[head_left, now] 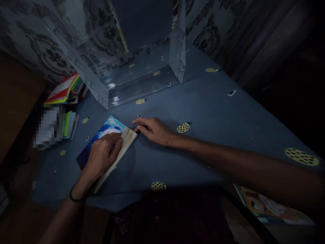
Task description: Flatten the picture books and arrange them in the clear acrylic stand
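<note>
A book (88, 145) with a blue cover lies slanted on the table, partly under my left hand (104, 150). Along its right side runs a pale wood-patterned strip (128, 139), either a folded flap or a cover edge; I cannot tell which. My left hand presses on the book with curled fingers, its thumb by the strip. At the strip's upper right corner is my right hand (152, 130), its index finger stretched out and thumb a little apart. No object shows between those fingers.
A clear plastic rack (142, 84) stands at the back of the table (203, 101), whose cloth has a pineapple print. Stacked books (66, 89) and more upright books (69, 125) sit at the left. A colourful printed item (274, 206) lies below the table's front edge.
</note>
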The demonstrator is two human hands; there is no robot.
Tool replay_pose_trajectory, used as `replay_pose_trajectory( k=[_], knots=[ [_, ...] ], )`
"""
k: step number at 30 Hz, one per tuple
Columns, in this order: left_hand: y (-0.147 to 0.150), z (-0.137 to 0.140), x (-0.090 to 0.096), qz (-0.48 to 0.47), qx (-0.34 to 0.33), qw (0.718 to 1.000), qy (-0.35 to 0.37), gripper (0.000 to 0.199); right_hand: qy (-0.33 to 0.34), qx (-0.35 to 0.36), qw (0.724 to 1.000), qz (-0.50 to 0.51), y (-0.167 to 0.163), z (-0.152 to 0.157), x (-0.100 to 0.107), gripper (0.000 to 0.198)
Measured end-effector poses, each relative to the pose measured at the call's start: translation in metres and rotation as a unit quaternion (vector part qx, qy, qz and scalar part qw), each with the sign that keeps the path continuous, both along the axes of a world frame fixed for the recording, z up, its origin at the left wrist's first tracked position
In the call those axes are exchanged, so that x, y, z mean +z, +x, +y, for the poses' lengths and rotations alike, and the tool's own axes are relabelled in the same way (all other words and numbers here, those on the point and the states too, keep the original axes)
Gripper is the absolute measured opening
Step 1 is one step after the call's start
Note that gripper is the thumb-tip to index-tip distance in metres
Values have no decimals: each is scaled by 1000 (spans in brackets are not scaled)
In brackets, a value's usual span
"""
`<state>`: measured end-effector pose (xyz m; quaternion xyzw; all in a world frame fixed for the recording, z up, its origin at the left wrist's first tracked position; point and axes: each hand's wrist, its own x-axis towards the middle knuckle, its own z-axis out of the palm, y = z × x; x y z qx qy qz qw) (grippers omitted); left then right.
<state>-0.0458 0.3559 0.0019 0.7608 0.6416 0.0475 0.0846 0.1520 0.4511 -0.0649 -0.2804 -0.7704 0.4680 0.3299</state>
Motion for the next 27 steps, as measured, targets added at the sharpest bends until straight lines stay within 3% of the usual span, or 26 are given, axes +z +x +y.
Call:
replay_pose_trajectory(
  k=[9, 14, 22, 27],
  knots=[
    [14, -15, -27, 155, -50, 978, 134, 34, 36, -56, 997, 35, -1, -1, -4, 30],
    [16, -18, -36, 185, -49, 969, 157, 32, 75, -15, 995, 62, 1, -5, -1, 28],
    [16, -19, -42, 202, -64, 957, 197, 33, 179, 12, 981, -71, -3, -2, -5, 25],
    [16, -18, -39, 205, -54, 961, 175, 32, 182, -4, 978, -99, -5, -1, -7, 25]
  ],
)
